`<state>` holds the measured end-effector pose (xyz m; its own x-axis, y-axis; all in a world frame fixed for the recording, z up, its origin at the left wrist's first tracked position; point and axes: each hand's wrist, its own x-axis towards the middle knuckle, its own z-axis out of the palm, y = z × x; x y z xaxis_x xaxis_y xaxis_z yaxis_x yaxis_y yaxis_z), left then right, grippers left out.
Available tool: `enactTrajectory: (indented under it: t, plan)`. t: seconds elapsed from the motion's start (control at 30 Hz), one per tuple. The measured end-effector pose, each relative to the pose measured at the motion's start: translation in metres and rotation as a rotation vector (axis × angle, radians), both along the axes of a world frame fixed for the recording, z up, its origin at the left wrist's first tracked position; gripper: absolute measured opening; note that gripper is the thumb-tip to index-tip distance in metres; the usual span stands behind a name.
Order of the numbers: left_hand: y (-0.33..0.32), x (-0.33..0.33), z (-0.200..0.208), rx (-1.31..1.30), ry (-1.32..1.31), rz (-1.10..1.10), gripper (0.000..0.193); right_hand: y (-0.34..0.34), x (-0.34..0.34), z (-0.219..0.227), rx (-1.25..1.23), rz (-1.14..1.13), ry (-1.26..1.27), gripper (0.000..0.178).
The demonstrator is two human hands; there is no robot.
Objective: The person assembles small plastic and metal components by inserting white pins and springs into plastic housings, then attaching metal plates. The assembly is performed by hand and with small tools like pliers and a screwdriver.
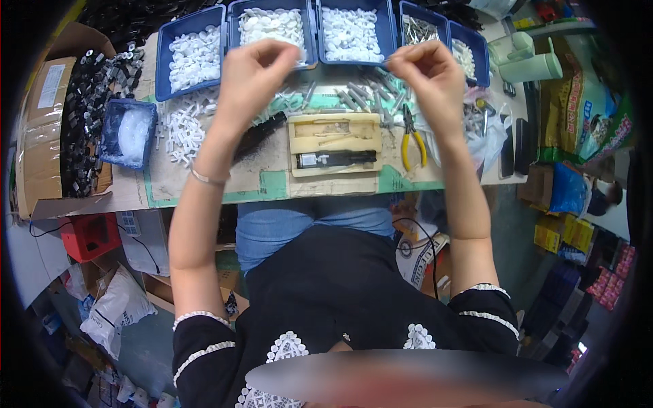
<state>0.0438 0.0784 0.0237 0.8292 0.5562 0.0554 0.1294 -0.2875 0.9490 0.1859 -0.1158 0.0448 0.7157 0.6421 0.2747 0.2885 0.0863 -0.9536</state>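
My left hand [257, 76] is raised over the front edge of a blue bin [312, 34] of white round plastic pieces [272, 27]. Its thumb and fingertips are pressed together; whatever they hold is too small to make out. My right hand [430, 73] hovers at the front of the blue bin of small metal parts [420, 30], fingers also pinched, their content unclear. Between my forearms, a cream-coloured fixture [335, 124] rests on the table, with a black elongated part [347, 159] lying in its lower slot. Yellow-handled pliers [412, 145] lie right of the fixture.
More blue bins with white pieces [196, 60] line the back. Loose white cross-shaped parts [183, 129] and grey metal tubes [354, 96] cover the tabletop. A small blue tray [109, 149] and a carton of black parts [42, 122] stand left, a light-green container [534, 66] right.
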Motion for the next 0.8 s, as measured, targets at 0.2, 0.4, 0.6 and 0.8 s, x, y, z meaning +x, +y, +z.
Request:
enactTrajectory:
  t: [0.2,0.4,0.6,0.8]
  plan:
    - [-0.068,-0.030,0.008,-0.734,-0.247,-0.070,0.017,0.007,-0.069,-0.001,0.071,0.040,-0.292,0.018]
    - [-0.082,-0.039,0.006,-0.770,-0.311,-0.015,0.015,-0.001,-0.077,0.000,0.078,0.072,-0.497,0.021]
    - [-0.097,-0.047,-0.002,-0.753,-0.371,0.036,0.014,-0.008,-0.082,0.002,-0.041,0.084,-0.892,0.016]
    - [-0.110,-0.069,-0.019,-0.646,-0.368,0.040,0.027,-0.022,-0.097,-0.002,-0.182,0.106,-0.488,0.015]
